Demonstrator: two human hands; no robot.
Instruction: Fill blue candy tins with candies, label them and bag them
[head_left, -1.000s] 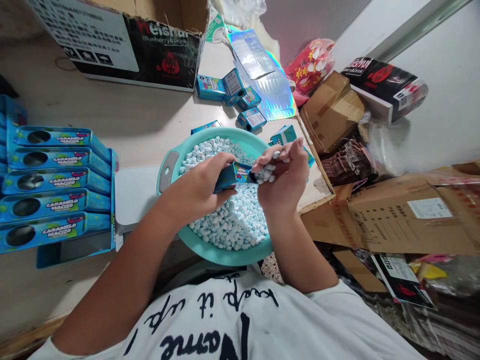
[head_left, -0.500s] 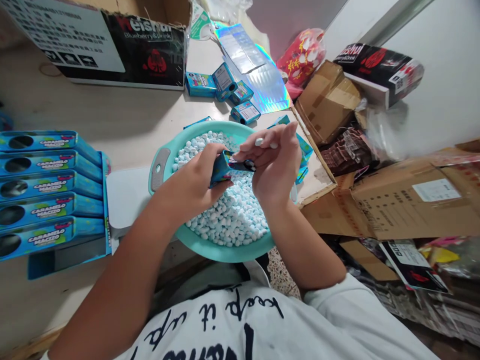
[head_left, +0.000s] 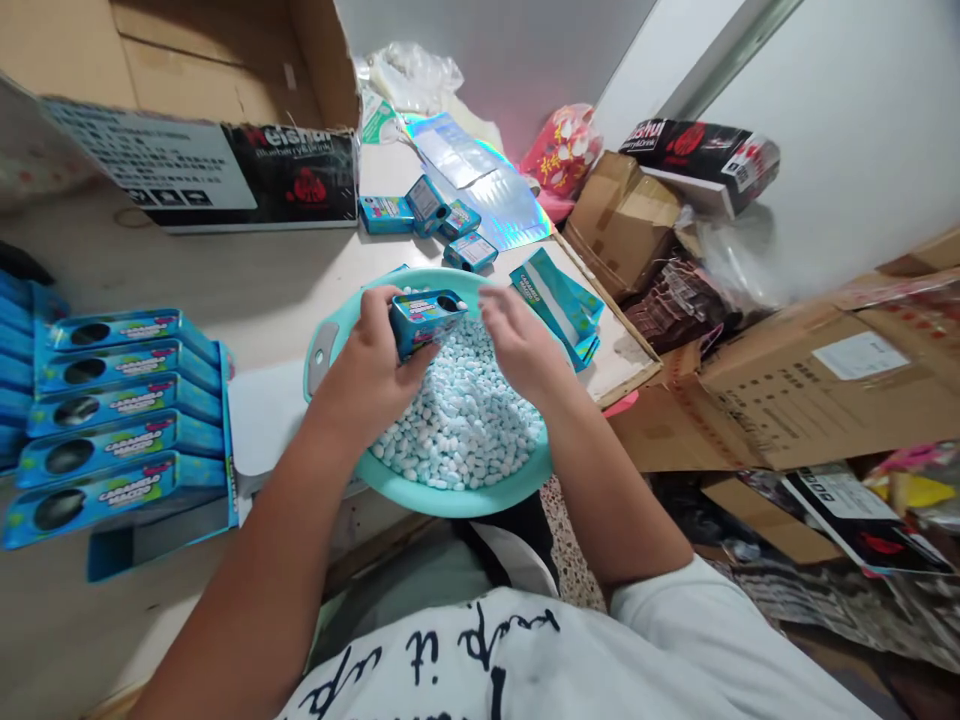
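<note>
My left hand (head_left: 367, 375) is closed round a small blue candy box (head_left: 426, 318) printed with lettering, tilted above the basin, with a dark round hole on its upper face. A white candy piece shows at the box's right end. Just right of the box, my right hand (head_left: 529, 350) hovers over the candies with its fingers stretched out and slightly blurred; nothing shows in them. Below both hands lies a heap of pale blue and white candies (head_left: 465, 425) in a turquoise basin (head_left: 442, 500) with a grey-lined handle.
Blue candy boxes (head_left: 112, 420) stand in a display tray at left, beside a white block (head_left: 266, 415). Several small boxes (head_left: 470, 251) and flattened blue cartons (head_left: 555, 300) lie behind the basin. A large open carton (head_left: 292, 180) stands at back left; cardboard boxes (head_left: 787, 370) crowd the right.
My right hand has turned over from palm-up with candies in it and drawn away from the box. The box in my left hand has tipped to show its printed face. The view has shifted.
</note>
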